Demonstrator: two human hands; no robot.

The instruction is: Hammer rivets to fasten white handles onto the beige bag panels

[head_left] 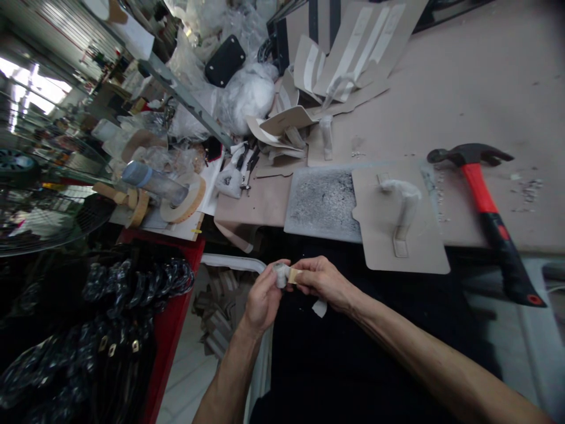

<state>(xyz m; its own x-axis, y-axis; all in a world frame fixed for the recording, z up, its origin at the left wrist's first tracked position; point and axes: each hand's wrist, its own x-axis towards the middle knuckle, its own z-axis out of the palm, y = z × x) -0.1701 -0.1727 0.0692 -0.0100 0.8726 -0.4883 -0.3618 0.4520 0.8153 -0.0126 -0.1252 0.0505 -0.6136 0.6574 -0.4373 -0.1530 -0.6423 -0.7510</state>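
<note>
My left hand point(263, 297) grips a small whitish roll point(280, 275), held in front of my lap below the table edge. With its fingertips my right hand point(324, 281) pinches a short tan strip point(294, 275) right beside the roll; whether the two are joined I cannot tell. A white scrap point(319, 307) shows just under my right hand. Above the hands, a beige panel point(375, 235) with a plastic-wrapped handle point(406, 212) lies partly over a speckled grey slab point(322, 197) and overhangs the table edge.
A claw hammer point(481, 194) with a red and black handle lies at the right, its grip past the table edge. Beige panels point(348, 53) pile up at the back. Tape rolls point(188, 200) stand at left, above a red-edged bin point(170, 330) of wrapped black pieces.
</note>
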